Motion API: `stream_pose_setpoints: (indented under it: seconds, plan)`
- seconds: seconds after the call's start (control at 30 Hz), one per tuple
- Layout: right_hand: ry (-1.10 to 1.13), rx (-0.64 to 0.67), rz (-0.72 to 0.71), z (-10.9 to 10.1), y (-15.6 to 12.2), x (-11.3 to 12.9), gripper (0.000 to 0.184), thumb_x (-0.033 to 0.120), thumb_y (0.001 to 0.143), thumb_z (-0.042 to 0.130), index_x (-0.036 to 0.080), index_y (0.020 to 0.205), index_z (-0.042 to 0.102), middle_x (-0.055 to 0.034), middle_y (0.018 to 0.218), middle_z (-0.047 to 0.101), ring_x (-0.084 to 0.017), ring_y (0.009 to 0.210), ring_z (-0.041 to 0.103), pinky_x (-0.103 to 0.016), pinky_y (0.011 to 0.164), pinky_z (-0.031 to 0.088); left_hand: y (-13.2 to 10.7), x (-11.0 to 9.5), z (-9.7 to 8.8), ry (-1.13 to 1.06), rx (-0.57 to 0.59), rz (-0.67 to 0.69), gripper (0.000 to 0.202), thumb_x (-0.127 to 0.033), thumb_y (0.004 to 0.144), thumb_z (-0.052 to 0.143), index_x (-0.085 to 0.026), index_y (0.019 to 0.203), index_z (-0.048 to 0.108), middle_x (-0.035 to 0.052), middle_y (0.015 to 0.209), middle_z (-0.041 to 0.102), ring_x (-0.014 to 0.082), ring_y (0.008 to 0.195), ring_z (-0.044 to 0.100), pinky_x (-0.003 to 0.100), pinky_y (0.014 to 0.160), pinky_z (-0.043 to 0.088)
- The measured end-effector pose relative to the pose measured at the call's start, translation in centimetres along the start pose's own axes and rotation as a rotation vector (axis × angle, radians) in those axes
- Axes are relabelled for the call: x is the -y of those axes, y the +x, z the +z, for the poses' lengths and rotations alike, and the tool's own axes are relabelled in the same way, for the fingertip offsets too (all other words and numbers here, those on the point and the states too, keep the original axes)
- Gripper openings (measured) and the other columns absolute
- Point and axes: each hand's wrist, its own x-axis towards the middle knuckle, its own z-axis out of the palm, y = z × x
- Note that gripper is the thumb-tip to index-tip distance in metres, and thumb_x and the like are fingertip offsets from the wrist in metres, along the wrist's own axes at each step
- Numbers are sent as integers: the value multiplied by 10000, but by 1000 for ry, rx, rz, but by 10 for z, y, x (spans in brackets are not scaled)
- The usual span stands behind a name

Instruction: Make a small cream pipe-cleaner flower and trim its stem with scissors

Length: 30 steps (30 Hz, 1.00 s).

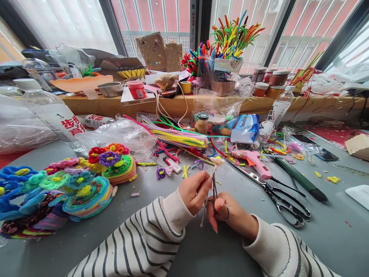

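Observation:
My left hand [196,191] is closed in a pinch just under a small cream pipe-cleaner flower [218,161] with a yellow centre. Thin brownish stems [214,188] run down from the flower toward my right hand [226,209]. The fingers of that hand are curled around their lower part, with the thumb on top. A pale twisted end [202,221] hangs between the two hands. Large metal scissors [271,192] lie on the table to the right of my right hand. Behind them lies a pink glue gun [255,161].
Colourful pipe-cleaner flowers on round bases [83,198] stand at the left. Behind my hands lie loose pipe cleaners [175,134], a small jar [201,123] and a lighter [172,164]. A water bottle [52,111] stands at the left; a dark green tool [301,181] lies right.

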Motion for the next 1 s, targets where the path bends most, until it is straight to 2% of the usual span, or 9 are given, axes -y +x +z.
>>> stream_pose_setpoints:
  seconds: [0.23, 0.37, 0.57, 1.0]
  plan:
    - [-119, -6, 1, 0, 1, 1, 770, 749, 675, 151, 107, 445, 509, 40, 409, 278, -55, 398, 256, -209, 408, 206, -2, 1, 2, 51, 4, 13, 216, -277, 810, 314, -181, 625, 370, -33, 531, 361, 86, 490, 327, 231, 506, 290]
    - [-132, -41, -5, -1, 0, -5, 765, 745, 678, 173, 106, 423, 506, 49, 379, 244, -48, 373, 228, -207, 395, 192, -3, 1, 3, 112, 20, 20, 214, -278, 809, 307, -185, 622, 350, -37, 520, 358, 84, 475, 315, 232, 491, 277]
    - [-144, -75, 66, -2, -1, -8, 739, 735, 684, 222, 109, 406, 502, 35, 372, 292, -51, 376, 258, -213, 399, 194, -2, 2, 3, 138, 24, 55, 212, -263, 809, 302, -187, 615, 341, -39, 515, 346, 85, 467, 310, 230, 488, 275]
    - [-263, -155, 104, -2, 1, -8, 703, 712, 687, 295, 131, 330, 468, -6, 353, 431, -75, 392, 426, -200, 457, 309, -1, 2, 2, 218, 16, 34, 188, -257, 810, 289, -193, 643, 343, -32, 528, 378, 91, 468, 336, 234, 482, 292]
